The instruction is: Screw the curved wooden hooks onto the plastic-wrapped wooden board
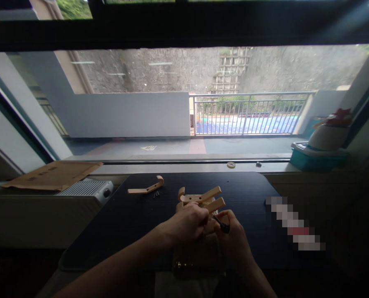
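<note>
Nearer pale wooden strip, flat-ended point(217, 204): on my feed it sits at the middle of the table, angled up to the right, lower end hidden by the fingers. Left hand point(190, 217) lies over that hidden end, fingers curled in; I cannot tell whether it grips the strip or merely presses it. Right hand point(232, 229) is closed in a pinch on a small dark tool with a slim shaft point(224, 227), shaft aimed up and left toward the left fingers. I cannot make out whether its tip makes contact.

Technique, my judgement: brace the strip firmly with the left hand, fingertips out of the shaft's line; keep the shaft square to the work and press along it, since a slant invites slipping.

Just behind: a pale wooden hook-shaped piece with two dark holes point(211, 194). Below the hands, toward the wearer: a glossy brown wrapped block point(193, 252). Farther left: a second pale wooden hook point(145, 190), small dark screws point(155, 195) beside it. Beneath: a black wood-grained tabletop point(109, 236).
</note>
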Action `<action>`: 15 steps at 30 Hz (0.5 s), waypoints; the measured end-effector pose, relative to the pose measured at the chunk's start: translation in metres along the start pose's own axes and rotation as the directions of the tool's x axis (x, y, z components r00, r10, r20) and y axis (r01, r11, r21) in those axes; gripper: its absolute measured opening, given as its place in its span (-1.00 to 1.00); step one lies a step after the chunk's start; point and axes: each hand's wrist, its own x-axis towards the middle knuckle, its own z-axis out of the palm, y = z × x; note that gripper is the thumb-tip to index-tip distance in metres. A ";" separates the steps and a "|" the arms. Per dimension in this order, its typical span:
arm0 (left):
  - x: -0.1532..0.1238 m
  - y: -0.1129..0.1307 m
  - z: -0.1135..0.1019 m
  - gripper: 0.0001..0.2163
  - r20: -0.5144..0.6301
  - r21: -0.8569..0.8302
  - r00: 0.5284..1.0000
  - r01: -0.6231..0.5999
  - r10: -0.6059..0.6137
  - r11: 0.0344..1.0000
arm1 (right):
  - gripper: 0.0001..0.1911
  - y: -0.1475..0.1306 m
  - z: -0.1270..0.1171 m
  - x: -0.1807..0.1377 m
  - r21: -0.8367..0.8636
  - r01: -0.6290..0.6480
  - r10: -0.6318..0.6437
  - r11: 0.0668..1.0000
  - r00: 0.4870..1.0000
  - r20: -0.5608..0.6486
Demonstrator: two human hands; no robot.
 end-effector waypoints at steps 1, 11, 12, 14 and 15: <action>0.000 -0.001 0.001 -0.88 -0.007 0.005 1.000 0.003 -0.003 1.000 | -0.77 -0.003 -0.003 -0.001 -0.011 -0.011 0.011 1.000 1.000 0.016; -0.003 -0.005 0.003 -0.86 0.028 -0.011 0.998 0.056 -0.056 0.998 | -0.73 -0.051 -0.095 -0.009 -0.230 0.200 -0.073 0.952 0.882 0.466; -0.003 -0.006 0.003 -0.86 0.029 -0.012 0.997 0.067 -0.067 0.998 | -0.76 -0.057 -0.101 -0.007 -0.230 0.279 -0.117 0.932 0.836 0.537; -0.002 -0.006 0.003 -0.87 0.044 -0.003 0.996 0.078 -0.078 0.997 | -0.72 -0.067 -0.105 -0.002 -0.247 0.417 -0.192 0.874 0.766 0.614; -0.002 -0.007 0.004 -0.88 0.055 0.007 0.995 0.078 -0.078 0.997 | -0.72 -0.071 -0.105 0.000 -0.282 0.472 -0.212 0.835 0.750 0.627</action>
